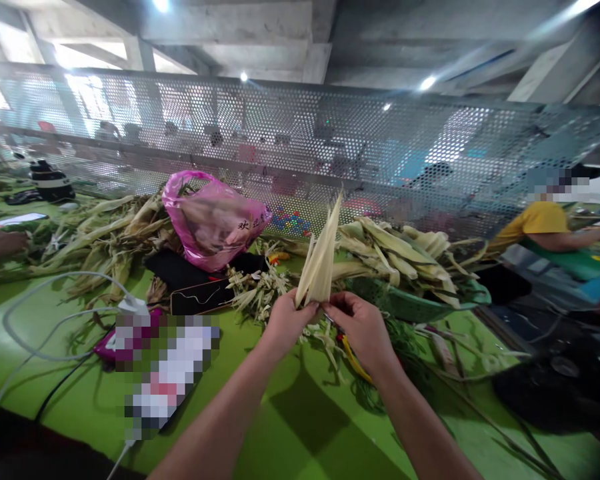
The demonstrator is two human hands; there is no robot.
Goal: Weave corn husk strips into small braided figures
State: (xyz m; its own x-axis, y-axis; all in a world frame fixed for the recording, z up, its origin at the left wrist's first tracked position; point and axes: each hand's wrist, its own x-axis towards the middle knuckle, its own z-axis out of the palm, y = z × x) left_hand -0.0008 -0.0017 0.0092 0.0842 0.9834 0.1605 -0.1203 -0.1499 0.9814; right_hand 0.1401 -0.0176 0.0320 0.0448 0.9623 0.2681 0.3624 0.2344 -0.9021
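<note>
A pale dried corn husk (321, 267) stands upright in front of me, its pointed tip toward the mesh screen. My left hand (287, 323) pinches its lower left edge. Close beside it, my right hand (357, 327) has thumb and fingers closed at the husk's lower right; a small shiny bit shows near the fingertips, too small to name. Just behind the hands lies a heap of husk scraps (260, 290). Beyond my right hand, a green basket (473, 297) bears a pile of corn husks (405, 257).
On the green table (245, 413) lie a blurred-out phone-like object (177, 373) with a cable, a purple power strip (130, 340) and a pink plastic bag (215, 227). A perforated metal screen (290, 140) runs behind. A co-worker's hand (0, 247) is at left; a person in yellow (545, 220) sits at right.
</note>
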